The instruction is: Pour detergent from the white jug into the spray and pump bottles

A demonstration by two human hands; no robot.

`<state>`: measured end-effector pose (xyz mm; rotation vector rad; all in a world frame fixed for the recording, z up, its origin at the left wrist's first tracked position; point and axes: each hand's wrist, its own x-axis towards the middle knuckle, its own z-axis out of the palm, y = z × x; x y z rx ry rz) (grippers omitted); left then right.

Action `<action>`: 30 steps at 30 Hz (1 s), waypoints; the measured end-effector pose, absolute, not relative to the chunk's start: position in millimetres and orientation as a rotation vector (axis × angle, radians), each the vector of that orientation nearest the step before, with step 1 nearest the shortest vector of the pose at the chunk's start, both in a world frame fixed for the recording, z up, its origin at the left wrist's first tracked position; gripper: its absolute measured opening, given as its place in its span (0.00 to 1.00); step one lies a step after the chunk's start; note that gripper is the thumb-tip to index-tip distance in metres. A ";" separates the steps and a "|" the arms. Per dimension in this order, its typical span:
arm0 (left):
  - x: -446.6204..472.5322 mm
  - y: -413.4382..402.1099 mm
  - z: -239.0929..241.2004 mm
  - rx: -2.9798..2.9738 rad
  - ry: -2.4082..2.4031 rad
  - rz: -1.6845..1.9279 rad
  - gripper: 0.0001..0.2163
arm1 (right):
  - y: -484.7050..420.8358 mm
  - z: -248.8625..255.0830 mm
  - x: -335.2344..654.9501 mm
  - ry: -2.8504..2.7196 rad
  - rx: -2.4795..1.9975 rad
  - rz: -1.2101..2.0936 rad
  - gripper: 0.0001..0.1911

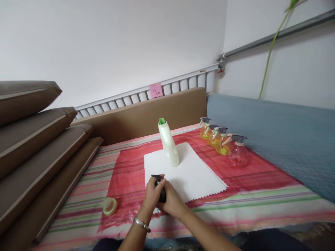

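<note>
Both my hands are closed around a dark spray bottle (162,197), whose black head sticks out above my fingers. My left hand (151,192), with a silver bracelet at the wrist, grips its upper part. From the other side my right hand (172,201) wraps the body, so most of the bottle is hidden. Just beyond them a pale green-white bottle (169,144) stands uncapped on a white cloth (201,181) with zigzag edges, and green shows at its mouth. To the left, its pale green cap (109,206) lies on the striped cover.
Several round clear spray bottles (223,143) stand in a row at right, some with yellow liquid. A red translucent sheet (128,170) lies over the striped cover (86,195). Brown cushions (39,150) are stacked at left; a blue padded surface (274,129) borders the right.
</note>
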<state>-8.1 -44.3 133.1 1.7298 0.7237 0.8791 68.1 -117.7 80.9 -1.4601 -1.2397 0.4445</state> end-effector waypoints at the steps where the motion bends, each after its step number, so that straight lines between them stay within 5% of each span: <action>1: -11.2 -43.4 126.8 1.741 0.723 0.852 0.15 | -117.6 80.8 67.9 -1.249 -1.448 0.439 0.37; 6: -28.6 -40.7 114.7 1.843 0.771 0.843 0.24 | -115.7 75.4 68.9 -1.261 -1.451 0.426 0.38; 16: -31.6 -33.7 119.3 1.820 0.786 0.933 0.09 | -113.2 72.0 69.1 -1.276 -1.492 0.415 0.40; 30: -38.8 -32.5 115.1 1.773 0.786 0.939 0.18 | -113.8 71.3 69.1 -1.264 -1.523 0.419 0.40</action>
